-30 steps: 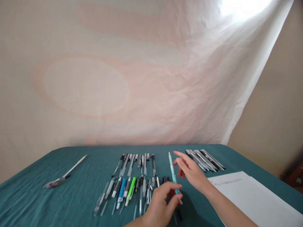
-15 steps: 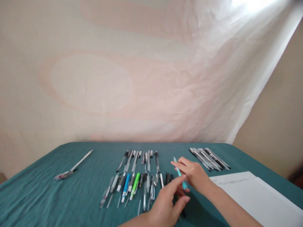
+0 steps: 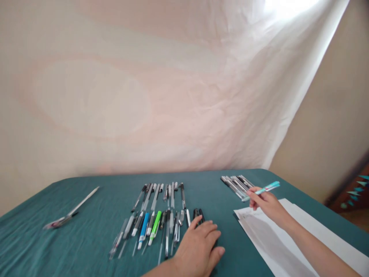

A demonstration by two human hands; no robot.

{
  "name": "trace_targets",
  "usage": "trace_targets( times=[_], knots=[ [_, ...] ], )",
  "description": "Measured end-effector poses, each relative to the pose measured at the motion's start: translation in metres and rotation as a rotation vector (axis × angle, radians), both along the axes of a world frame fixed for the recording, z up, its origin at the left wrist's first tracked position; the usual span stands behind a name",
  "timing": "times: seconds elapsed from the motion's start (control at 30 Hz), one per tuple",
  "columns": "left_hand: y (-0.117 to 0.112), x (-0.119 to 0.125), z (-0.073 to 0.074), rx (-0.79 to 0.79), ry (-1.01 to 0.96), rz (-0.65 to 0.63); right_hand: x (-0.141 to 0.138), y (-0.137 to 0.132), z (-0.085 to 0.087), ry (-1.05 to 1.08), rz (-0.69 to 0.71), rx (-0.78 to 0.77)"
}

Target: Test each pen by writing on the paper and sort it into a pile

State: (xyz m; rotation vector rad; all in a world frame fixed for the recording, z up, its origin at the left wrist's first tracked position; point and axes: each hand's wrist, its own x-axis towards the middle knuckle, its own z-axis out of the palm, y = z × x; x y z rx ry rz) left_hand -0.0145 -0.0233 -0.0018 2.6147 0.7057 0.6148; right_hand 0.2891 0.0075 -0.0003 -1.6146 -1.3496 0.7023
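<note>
My right hand (image 3: 263,204) is closed around a turquoise pen (image 3: 268,187), its slim tip pointing left and its other end up to the right. That hand is raised over the far edge of the white paper sheets (image 3: 305,219), which bear faint handwriting near their far left corner. My left hand (image 3: 198,246), fingers spread and palm down, rests over the right end of the near row of pens, partly covering some black pens (image 3: 198,213). In that row lie a bright green pen (image 3: 155,227) and a blue pen (image 3: 143,231) among clear, black and white ones.
Farther back stands a second row of clear and black pens (image 3: 155,196). A bundle of pens (image 3: 235,186) lies at the back right. Off to the left are a long white stick-like thing and a blurred clear piece (image 3: 59,222) on the green tablecloth (image 3: 43,204). Behind hangs a pale cloth.
My right hand has carried the turquoise pen right, from beside my left hand to above the paper. My left hand has flattened over the pens. The view has turned slightly right.
</note>
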Motion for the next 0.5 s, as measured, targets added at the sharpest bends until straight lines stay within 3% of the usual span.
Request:
trace_targets(
  times=[0.17, 0.33, 0.5],
  knots=[
    [0.000, 0.002, 0.003, -0.025, 0.052, 0.014, 0.022, -0.014, -0.022, 0.229, -0.025, -0.032],
    [0.001, 0.003, 0.000, -0.007, 0.067, 0.023, 0.025, -0.016, -0.036, 0.162, -0.124, 0.057],
    [0.001, 0.003, 0.006, -0.007, 0.091, 0.018, 0.023, -0.018, -0.043, 0.035, -0.158, 0.145]
  ],
)
